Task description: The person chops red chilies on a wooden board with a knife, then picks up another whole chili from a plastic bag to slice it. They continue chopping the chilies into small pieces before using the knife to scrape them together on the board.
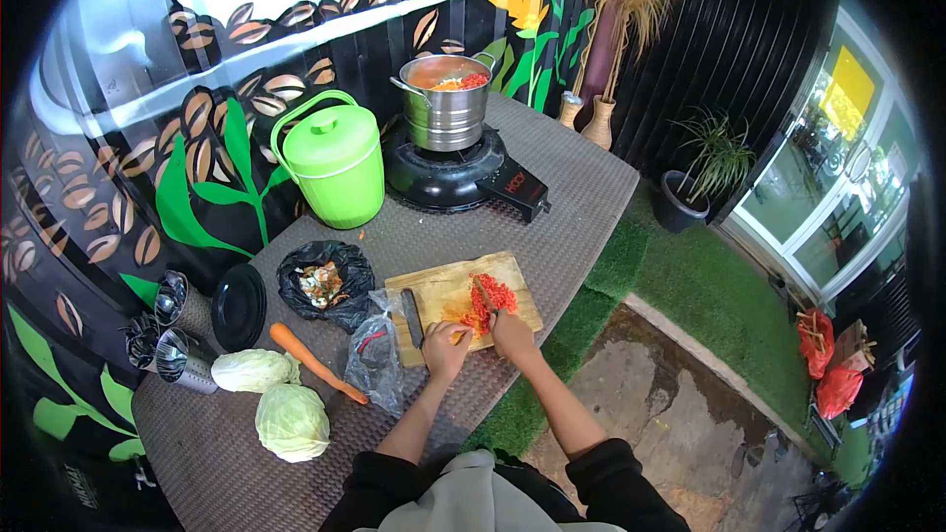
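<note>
My right hand (512,337) is closed around a knife (484,294), whose narrow blade lies over a pile of finely chopped red pieces (501,298), perhaps chili or tomato. Beside it on the wooden cutting board (441,283), my left hand (445,353) has its fingers curled together near a small orange bit; what they pinch is too small to name. A second, dark flat blade or tool (412,319) lies along the board's left side. A clear plastic bag (374,360) touches that side of the board.
Left of the board are a carrot (315,363), two cabbages (293,424), a black bag of scraps (325,281), a black lid (238,307) and metal utensil holders (185,360). Behind stand a lidded green bucket (335,163) and a steel pot (443,118) on a portable stove (434,177).
</note>
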`<state>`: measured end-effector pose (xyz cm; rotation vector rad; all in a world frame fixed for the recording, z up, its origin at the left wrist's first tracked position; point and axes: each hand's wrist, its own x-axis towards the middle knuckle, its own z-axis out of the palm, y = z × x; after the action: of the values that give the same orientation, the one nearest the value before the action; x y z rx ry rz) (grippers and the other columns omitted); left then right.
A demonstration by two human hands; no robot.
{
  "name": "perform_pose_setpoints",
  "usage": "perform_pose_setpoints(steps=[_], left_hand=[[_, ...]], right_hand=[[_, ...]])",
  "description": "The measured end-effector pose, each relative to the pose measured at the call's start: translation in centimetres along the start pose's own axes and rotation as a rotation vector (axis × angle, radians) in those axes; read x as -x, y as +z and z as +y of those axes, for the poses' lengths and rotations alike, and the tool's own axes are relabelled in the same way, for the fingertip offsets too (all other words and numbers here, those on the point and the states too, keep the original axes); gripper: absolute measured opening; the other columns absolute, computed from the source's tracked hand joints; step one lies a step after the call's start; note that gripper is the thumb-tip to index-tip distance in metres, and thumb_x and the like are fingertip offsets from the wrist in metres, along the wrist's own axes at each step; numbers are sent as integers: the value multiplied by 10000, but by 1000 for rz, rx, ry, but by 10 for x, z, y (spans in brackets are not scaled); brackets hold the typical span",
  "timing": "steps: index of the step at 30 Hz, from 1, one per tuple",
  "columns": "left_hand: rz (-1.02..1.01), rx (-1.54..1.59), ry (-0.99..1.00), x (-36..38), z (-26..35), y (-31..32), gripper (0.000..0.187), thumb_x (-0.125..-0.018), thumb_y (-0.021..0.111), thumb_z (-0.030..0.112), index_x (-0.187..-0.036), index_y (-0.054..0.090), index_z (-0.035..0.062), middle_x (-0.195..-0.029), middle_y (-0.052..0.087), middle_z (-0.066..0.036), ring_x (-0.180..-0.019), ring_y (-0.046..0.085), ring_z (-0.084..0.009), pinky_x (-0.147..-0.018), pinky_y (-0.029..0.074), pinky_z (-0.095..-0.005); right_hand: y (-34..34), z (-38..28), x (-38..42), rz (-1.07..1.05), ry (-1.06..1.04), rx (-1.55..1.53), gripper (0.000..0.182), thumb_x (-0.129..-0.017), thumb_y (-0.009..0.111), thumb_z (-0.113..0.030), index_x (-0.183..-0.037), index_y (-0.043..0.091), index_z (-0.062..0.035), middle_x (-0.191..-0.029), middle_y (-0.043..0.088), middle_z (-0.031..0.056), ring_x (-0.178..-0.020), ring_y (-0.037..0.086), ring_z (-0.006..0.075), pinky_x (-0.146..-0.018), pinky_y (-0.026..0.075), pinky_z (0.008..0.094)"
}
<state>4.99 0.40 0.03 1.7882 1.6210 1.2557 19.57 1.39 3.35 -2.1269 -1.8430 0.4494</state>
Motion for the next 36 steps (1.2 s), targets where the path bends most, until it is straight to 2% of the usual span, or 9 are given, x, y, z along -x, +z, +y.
perform_pose_setpoints(steps=[3, 5, 8, 13, 20, 27, 30, 33, 36], left_hand=[[-8, 44, -4, -1, -3, 0, 97, -724, 752, 178, -756, 718, 93, -797, 658, -48, -813, 585, -247, -728, 474, -345], [10, 22, 30, -1, -2, -1, 102, -726, 752, 177, -763, 719, 89, -799, 658, -48, -813, 586, -244, -722, 475, -345], [13, 12, 29, 0, -3, 1, 106, -727, 753, 179, -769, 720, 87, -798, 658, -47, -811, 586, -242, -723, 476, -345], [-30, 52, -6, 1, -3, 1, 106, -725, 759, 182, -769, 721, 92, -807, 659, -44, -817, 588, -238, -729, 479, -342], [-14, 27, 19, 1, -3, 0, 106, -730, 754, 184, -766, 720, 90, -811, 658, -45, -816, 587, -242, -725, 478, -345], [-9, 32, 62, -1, -11, 2, 94, -727, 751, 176, -758, 718, 94, -810, 658, -42, -817, 587, -247, -716, 480, -350], [2, -21, 97, -2, 1, 0, 94, -725, 750, 178, -755, 716, 95, -810, 658, -43, -814, 585, -252, -714, 481, -353], [-43, -54, 70, -2, 0, 1, 124, -718, 760, 215, -752, 715, 105, -813, 659, -42, -814, 580, -253, -724, 478, -357], [-59, -39, 93, -1, -4, 0, 134, -724, 756, 225, -762, 714, 104, -818, 660, -40, -825, 576, -252, -735, 474, -358]], right_hand=[[-3, -1, 2, -138, -27, -4, 330, -958, 427, -319, -912, 517, -5, -755, 660, 236, -750, 669, 405, -690, 530, 505], [19, -6, 25, 26, 23, 70, 371, -970, 407, -344, -1021, 499, 11, -784, 653, 252, -749, 657, 423, -717, 519, 516], [19, -22, 35, -9, 143, -11, 333, -959, 415, -301, -996, 520, 12, -763, 660, 243, -746, 666, 411, -724, 528, 486], [-7, -15, 8, -116, 31, -14, 365, -967, 402, -321, -1009, 521, 22, -859, 661, 259, -789, 671, 392, -720, 532, 480], [31, -24, 33, -9, 149, 13, 343, -966, 410, -324, -972, 515, 3, -811, 667, 237, -761, 678, 381, -695, 535, 494], [17, -16, 28, -13, 2, 52, 325, -956, 443, -334, -968, 494, -13, -739, 660, 221, -729, 676, 384, -659, 542, 474], [28, -21, 35, -10, 143, -18, 358, -958, 431, -335, -981, 486, 18, -776, 648, 261, -771, 662, 412, -688, 530, 495], [7, -21, 10, -13, 23, -34, 330, -938, 456, -291, -971, 510, 32, -745, 645, 266, -752, 660, 417, -694, 520, 510], [-27, 5, -36, -156, -67, -129, 359, -930, 466, -283, -948, 563, 63, -745, 648, 264, -733, 662, 403, -695, 521, 497]])
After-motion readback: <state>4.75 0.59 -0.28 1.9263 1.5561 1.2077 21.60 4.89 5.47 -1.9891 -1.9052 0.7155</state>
